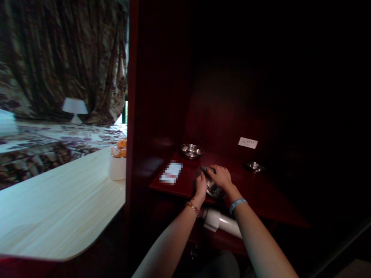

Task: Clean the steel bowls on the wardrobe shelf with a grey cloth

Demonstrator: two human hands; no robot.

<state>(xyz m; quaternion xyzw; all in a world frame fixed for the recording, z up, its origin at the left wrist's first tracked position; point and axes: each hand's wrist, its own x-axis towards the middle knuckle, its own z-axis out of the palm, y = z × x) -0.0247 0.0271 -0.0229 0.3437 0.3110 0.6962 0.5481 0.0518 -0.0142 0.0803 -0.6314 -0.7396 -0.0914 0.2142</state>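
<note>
The metal bowl is between the person's 2 hands, near the front edge of the dark red shelf; from here I can't tell whether it rests on the wood or is lifted slightly. The left hand is along its left side. The right hand reaches over it, fingers bent toward a small dark grey thing, perhaps a cloth. I can't tell whether either hand is clamped on anything, as the fingertips are mostly hidden. I'd steady the rim with the left and press lightly with the right, since smooth metal could skid off that edge. 2 other vessels sit farther back: a round bowl beyond a pale card, and a small dish below the white socket. Both stand well apart from the hands, so there is elbow room.
</note>
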